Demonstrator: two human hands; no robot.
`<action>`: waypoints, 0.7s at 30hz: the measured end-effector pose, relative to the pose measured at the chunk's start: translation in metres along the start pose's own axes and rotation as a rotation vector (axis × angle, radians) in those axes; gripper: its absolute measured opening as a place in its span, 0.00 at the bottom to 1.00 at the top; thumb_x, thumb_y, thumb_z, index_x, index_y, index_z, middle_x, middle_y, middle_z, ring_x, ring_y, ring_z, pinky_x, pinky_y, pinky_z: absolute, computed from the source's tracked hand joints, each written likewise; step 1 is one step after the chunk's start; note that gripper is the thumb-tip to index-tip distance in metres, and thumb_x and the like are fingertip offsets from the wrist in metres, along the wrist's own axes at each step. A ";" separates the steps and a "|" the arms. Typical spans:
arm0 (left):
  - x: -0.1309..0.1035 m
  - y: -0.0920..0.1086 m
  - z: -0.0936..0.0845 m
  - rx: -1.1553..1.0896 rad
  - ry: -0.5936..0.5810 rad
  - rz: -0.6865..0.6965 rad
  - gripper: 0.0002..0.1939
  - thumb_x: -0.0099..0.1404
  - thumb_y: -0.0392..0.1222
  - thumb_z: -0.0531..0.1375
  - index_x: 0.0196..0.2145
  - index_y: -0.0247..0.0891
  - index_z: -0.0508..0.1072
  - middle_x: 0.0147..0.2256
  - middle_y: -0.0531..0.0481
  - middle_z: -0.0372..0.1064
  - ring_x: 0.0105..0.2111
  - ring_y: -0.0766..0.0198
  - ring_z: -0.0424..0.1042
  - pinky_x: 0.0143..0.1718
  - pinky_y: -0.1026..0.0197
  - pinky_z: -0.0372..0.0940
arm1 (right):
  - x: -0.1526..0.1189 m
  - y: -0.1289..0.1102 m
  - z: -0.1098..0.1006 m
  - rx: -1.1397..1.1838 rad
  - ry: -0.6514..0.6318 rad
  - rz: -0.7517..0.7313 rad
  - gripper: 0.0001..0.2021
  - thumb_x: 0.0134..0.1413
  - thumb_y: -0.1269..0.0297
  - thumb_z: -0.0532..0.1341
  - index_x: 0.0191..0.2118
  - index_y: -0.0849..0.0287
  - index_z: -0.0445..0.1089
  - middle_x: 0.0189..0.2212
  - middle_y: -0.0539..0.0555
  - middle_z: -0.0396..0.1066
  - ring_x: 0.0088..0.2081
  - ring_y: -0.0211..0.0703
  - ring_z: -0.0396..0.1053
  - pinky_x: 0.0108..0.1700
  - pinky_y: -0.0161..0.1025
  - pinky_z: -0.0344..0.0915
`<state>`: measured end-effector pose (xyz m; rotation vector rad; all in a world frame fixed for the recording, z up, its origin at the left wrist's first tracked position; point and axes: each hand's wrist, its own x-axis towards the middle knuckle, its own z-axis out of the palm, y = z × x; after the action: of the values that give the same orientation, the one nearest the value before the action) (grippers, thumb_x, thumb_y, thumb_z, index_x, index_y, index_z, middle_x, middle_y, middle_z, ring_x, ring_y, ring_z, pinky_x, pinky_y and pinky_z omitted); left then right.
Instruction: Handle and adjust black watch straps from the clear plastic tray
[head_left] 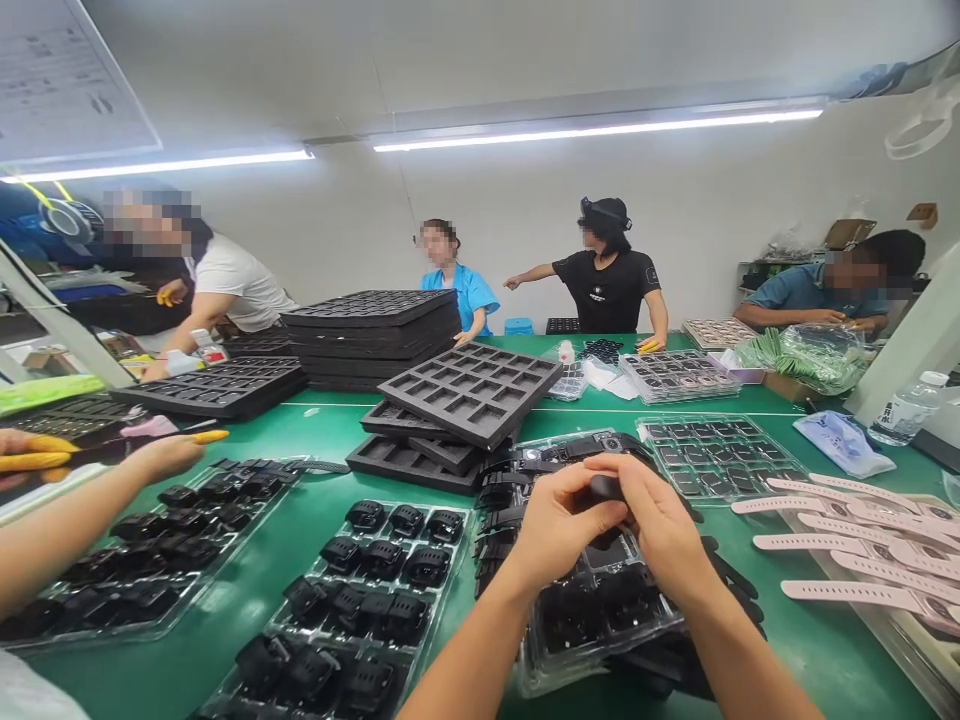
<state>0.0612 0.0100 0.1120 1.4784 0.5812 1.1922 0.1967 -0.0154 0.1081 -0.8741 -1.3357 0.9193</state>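
Both my hands meet over a clear plastic tray (536, 670) of black watches. My left hand (562, 518) has its fingers closed on a black watch (606, 488), which the fingers mostly cover. From the other side my right hand (651, 515) grips the same watch, fingertips touching those of the left. Black watches (570, 615) fill the tray's front pockets below my hands, and more straps stick out past its edges. To the left of my forearm lies another clear tray (442, 620) holding rows of black watches with their straps curled.
Black foam trays (480, 390) are stacked beyond my hands. Pink-strapped watches (862, 545) lie at right, near a water bottle (904, 410). At left, another person's arm (82, 520) reaches over a tray of watches (165, 545). Several people work around the green table (307, 530).
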 end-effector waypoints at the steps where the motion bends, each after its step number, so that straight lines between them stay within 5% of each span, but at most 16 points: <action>1: 0.000 0.000 -0.002 -0.029 -0.026 -0.003 0.15 0.57 0.49 0.72 0.36 0.35 0.83 0.34 0.46 0.77 0.34 0.59 0.73 0.38 0.58 0.69 | 0.001 -0.004 -0.004 -0.050 -0.050 -0.003 0.17 0.68 0.47 0.56 0.43 0.51 0.77 0.41 0.54 0.71 0.46 0.49 0.68 0.52 0.44 0.63; 9: 0.000 -0.001 -0.002 -0.130 -0.100 -0.074 0.20 0.56 0.55 0.72 0.38 0.35 0.83 0.31 0.48 0.75 0.33 0.62 0.69 0.40 0.60 0.65 | 0.001 -0.023 -0.022 -0.091 -0.090 0.001 0.10 0.62 0.53 0.64 0.35 0.52 0.76 0.34 0.50 0.65 0.37 0.43 0.65 0.38 0.37 0.64; 16: -0.002 -0.009 0.007 -0.044 -0.226 -0.286 0.23 0.55 0.58 0.71 0.37 0.33 0.83 0.29 0.49 0.73 0.28 0.68 0.63 0.31 0.65 0.59 | 0.001 -0.017 -0.019 0.219 0.265 0.111 0.15 0.61 0.46 0.64 0.39 0.53 0.69 0.27 0.46 0.64 0.26 0.36 0.60 0.25 0.30 0.61; 21: -0.002 -0.019 0.011 -0.140 -0.294 -0.324 0.25 0.56 0.61 0.70 0.37 0.33 0.82 0.27 0.50 0.71 0.27 0.68 0.64 0.30 0.66 0.60 | 0.004 -0.019 -0.020 0.289 0.341 0.156 0.18 0.57 0.45 0.68 0.40 0.53 0.67 0.30 0.46 0.68 0.22 0.32 0.59 0.17 0.27 0.54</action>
<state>0.0750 0.0088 0.0947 1.3479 0.5009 0.7331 0.2174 -0.0194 0.1256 -0.8717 -0.8278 1.0029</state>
